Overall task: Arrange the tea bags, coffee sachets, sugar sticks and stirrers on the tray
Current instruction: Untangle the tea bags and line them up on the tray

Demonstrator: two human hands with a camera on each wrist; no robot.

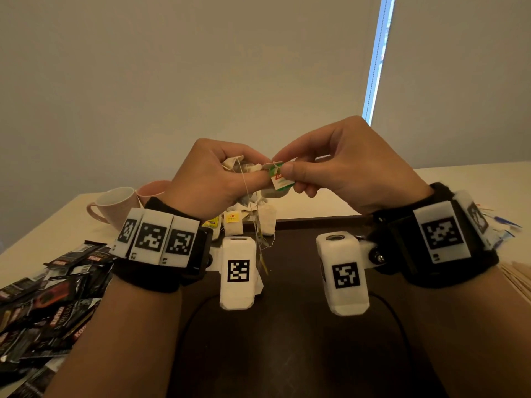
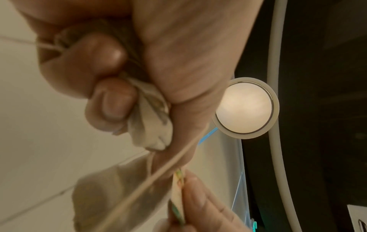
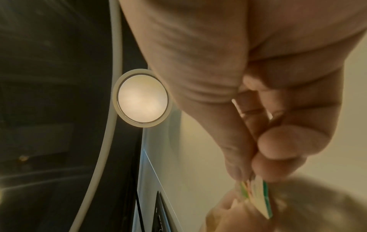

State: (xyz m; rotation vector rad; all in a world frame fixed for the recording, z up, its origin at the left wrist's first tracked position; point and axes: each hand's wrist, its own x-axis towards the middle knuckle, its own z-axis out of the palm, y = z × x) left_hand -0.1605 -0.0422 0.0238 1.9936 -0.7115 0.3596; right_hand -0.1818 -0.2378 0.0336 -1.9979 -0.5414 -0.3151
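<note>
Both hands are raised above the dark tray. My left hand grips a bunch of white tea bags, whose strings dangle down toward the tray. In the left wrist view the curled fingers squeeze the tea bags. My right hand pinches a green and white tea bag tag between thumb and forefinger; the tag shows edge-on in the right wrist view. More tea bags with yellow tags lie at the tray's far edge.
A heap of black coffee sachets lies on the white table at the left. Two pink cups stand at the back left. Blue and white sugar sticks and wooden stirrers lie at the right edge.
</note>
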